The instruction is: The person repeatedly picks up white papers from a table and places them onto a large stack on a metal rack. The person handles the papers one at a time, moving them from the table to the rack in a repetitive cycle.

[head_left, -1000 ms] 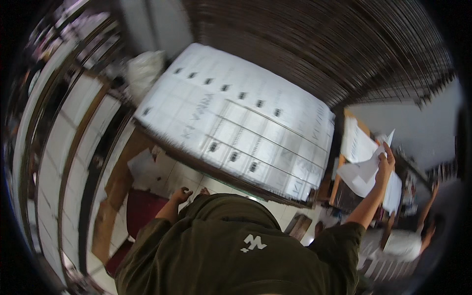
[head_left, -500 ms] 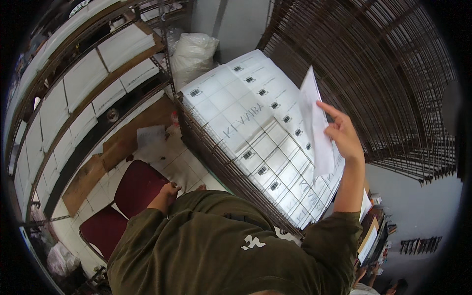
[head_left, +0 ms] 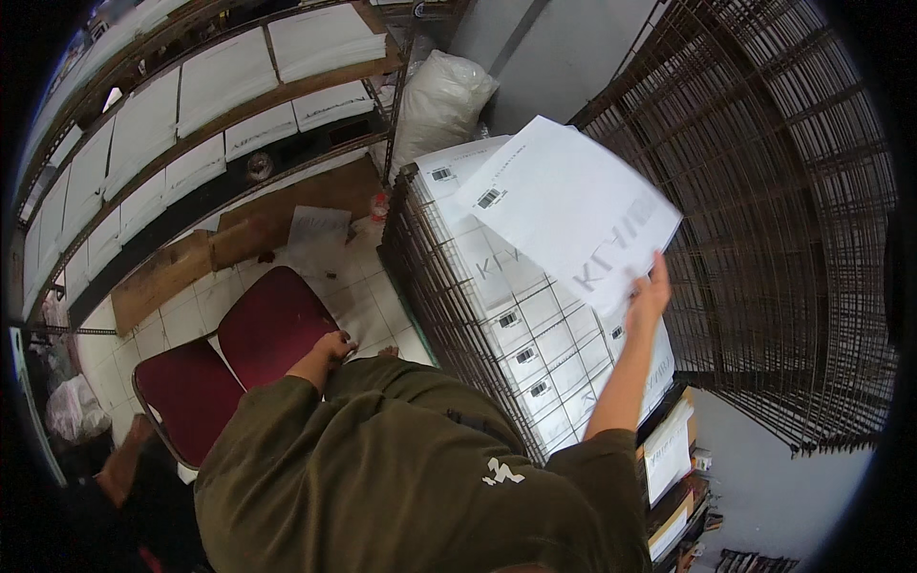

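"Sheet location, head view?"

"The white printed sheet [head_left: 559, 196] is raised on a slant above the wire rack [head_left: 439, 286], partly covering the printed sheets [head_left: 564, 358] laid out there. Whether its far end touches them cannot be determined."

"State of the hands?"

"Right hand [head_left: 649, 294]: fingers closed on the lower right edge of the white printed sheet (the large lettering near this edge is blurred). Left hand [head_left: 331, 350]: positioned low at the front of the shirt [head_left: 401, 458], fingers partly curled. Whether it grips anything cannot be told."

"Adjacent items, same view?"

"To the right: raised wire racks [head_left: 774, 239], tilted upward. Past the far end of the wire rack: a bulging white sack [head_left: 439, 105]. Upper left: a shelf [head_left: 377, 67] bearing stacks of white paper [head_left: 224, 86]. Near the left hand: a maroon chair [head_left: 272, 320], with a second maroon chair [head_left: 186, 401] beside it. Lower left: another person's arm [head_left: 124, 463]."
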